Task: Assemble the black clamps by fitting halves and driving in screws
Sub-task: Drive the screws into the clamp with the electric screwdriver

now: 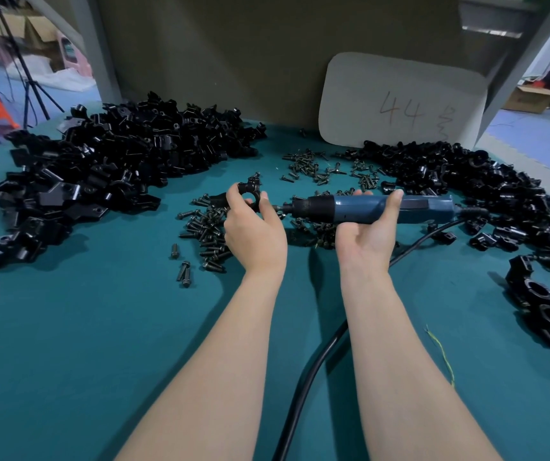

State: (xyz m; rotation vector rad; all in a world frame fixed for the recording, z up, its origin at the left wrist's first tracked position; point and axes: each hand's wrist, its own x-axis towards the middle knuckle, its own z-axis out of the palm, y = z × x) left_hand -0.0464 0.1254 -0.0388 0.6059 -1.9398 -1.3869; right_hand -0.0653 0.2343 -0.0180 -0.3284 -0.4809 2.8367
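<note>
My left hand (254, 231) grips a black clamp (249, 191) of two fitted halves, its round hole facing me, above the middle of the table. My right hand (366, 232) holds a blue electric screwdriver (366, 209) lying level, fingers curled round its body. The driver's bit points left and meets the clamp's right side by my left fingers. Loose black screws (205, 227) are scattered under and around both hands.
A big heap of black clamp halves (100, 174) fills the left of the teal table (100, 344); another heap (460, 181) lies on the right. Assembled clamps (539, 294) sit at the right edge. The driver's black cable (307, 377) runs toward me. A white card marked 44 (400, 104) leans behind.
</note>
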